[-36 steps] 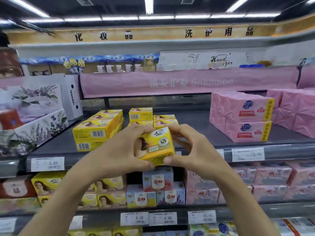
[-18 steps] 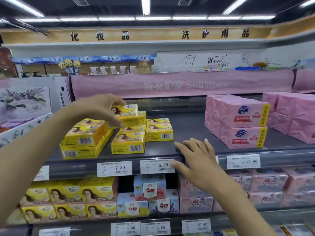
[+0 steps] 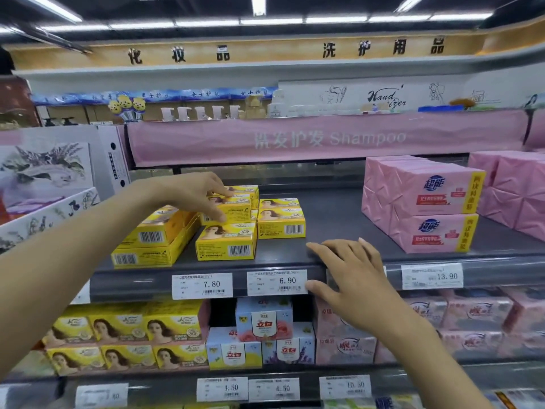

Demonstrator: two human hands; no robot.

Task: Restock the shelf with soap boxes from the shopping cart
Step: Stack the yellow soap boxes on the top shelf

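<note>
Sitting one tier up in the yellow group, the soap box (image 3: pixel 233 208) is pinched by the left hand (image 3: pixel 188 191). The thumb is pressed on its front face and the other fingers (image 3: pixel 219 190) are curled over its top, so the fingers are clamped on it. Whether its base is fully seated cannot be told.

At its 6 o'clock the front yellow box (image 3: pixel 225 243) is set close to the shelf (image 3: pixel 333 228) lip. Should the held box be let go askew or pushed down off-centre, it is judged likely to slide forward, and the box beneath could be nudged over the lip.

At 3 o'clock a neat pair of yellow boxes (image 3: pixel 281 221) is stacked just beside it and could be knocked by a sideways release. At 9 o'clock the skewed stack (image 3: pixel 150 243) lies under the forearm and could be dragged further out of line if the arm is drawn back low.

At 4 o'clock the right hand (image 3: pixel 351 273) is laid on the shelf lip, fingers apart and straight, nothing held. A falling box might be caught there, though only partly. The shopping cart is not seen.
</note>
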